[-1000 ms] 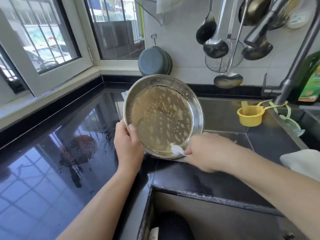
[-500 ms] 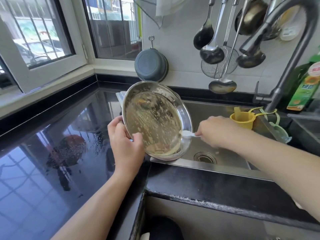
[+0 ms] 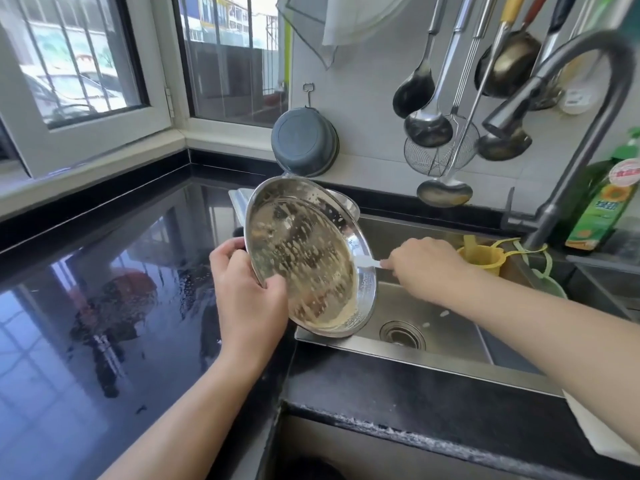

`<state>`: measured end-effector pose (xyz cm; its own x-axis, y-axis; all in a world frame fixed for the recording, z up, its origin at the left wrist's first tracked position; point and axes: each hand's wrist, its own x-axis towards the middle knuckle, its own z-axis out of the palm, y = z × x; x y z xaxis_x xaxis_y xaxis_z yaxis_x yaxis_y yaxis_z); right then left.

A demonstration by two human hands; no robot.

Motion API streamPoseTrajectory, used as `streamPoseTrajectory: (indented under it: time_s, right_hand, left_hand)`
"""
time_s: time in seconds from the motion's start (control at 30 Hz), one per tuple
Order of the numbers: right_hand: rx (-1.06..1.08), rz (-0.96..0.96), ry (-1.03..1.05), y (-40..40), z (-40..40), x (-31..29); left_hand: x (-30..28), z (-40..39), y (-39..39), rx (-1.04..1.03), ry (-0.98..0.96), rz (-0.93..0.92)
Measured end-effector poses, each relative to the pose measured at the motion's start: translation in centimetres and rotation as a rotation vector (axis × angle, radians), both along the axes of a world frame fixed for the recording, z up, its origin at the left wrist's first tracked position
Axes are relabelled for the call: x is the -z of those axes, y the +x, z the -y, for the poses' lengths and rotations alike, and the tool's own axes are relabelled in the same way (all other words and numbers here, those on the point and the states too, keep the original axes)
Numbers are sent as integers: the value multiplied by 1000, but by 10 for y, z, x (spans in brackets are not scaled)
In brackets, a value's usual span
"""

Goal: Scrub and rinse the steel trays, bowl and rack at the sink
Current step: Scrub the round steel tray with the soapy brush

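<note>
Round steel tray (image 3: 304,258), now tilted over the sink's (image 3: 433,327) left edge; left hand (image 3: 247,296) grips its rim, right hand (image 3: 420,263) pinches a white scraper (image 3: 363,261), which has moved up the soiled rim; scrubbing continues.

Wet, glossy black countertop (image 3: 104,306) around a steel sink (image 3: 433,327).

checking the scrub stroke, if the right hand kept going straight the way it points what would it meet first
The right hand points left; the white brush it holds already meets the steel tray at its inner right rim.
</note>
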<state>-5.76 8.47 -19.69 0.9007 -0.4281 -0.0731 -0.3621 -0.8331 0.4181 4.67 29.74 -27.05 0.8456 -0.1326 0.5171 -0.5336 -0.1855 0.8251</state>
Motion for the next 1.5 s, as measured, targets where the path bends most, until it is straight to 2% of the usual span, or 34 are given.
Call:
streamPoseTrajectory:
  time_s: [0.13, 0.2, 0.23, 0.3, 0.37, 0.43, 0.57, 0.67, 0.8, 0.87, 0.93, 1.0, 1.07, 1.2, 1.27, 1.4, 1.5]
  right_hand:
    - [18, -231, 506, -10, -24, -6]
    - [41, -252, 655, -12, -27, -19]
    - [50, -265, 643, -9, -24, -22]
    - [51, -288, 432, 2, -15, -19]
    - [82, -166, 220, 14, -7, -10]
    - [97, 3, 120, 25, 1, 0]
    - [-124, 94, -173, 36, 15, 1]
    - [-127, 14, -153, 29, 16, -3]
    - [56, -245, 132, 14, -4, -12]
    - [62, -222, 40, 22, -3, -18]
    - [11, -74, -115, 40, 6, -22]
    - [-114, 41, -233, 59, 17, -24]
    - [-258, 64, -297, 76, 25, -29]
    - [-366, 83, -337, 88, 33, -36]
    - [-330, -6, -348, 76, 38, -31]
    - [-260, -222, -237, 42, 41, -24]
    - [-282, -87, -298, 54, 46, -32]
  left_hand:
    - [-4, 2, -1, 2, 17, 0]
    - [-6, 3, -3, 8, 26, -3]
    - [-7, 2, -3, 14, 33, -9]
    - [-9, 2, -3, 29, 51, -20]
    - [-10, 2, -2, 53, 71, -29]
    - [-11, 3, -2, 75, 82, -43]
    - [-13, 1, 1, 83, 83, -74]
    - [-15, -4, 2, 75, 70, -117]
    - [-18, -5, 0, 69, 74, -135]
    - [-20, -4, -3, 74, 70, -138]
    - [-20, -4, -3, 80, 77, -143]
    - [-18, -4, 0, 91, 74, -140]
    - [-17, -3, 3, 98, 70, -142]
    - [-17, -4, 4, 90, 58, -156]
    - [-18, -5, 4, 96, 59, -150]
    - [-18, -4, 4, 94, 70, -137]
    - [-17, -3, 3, 95, 65, -134]
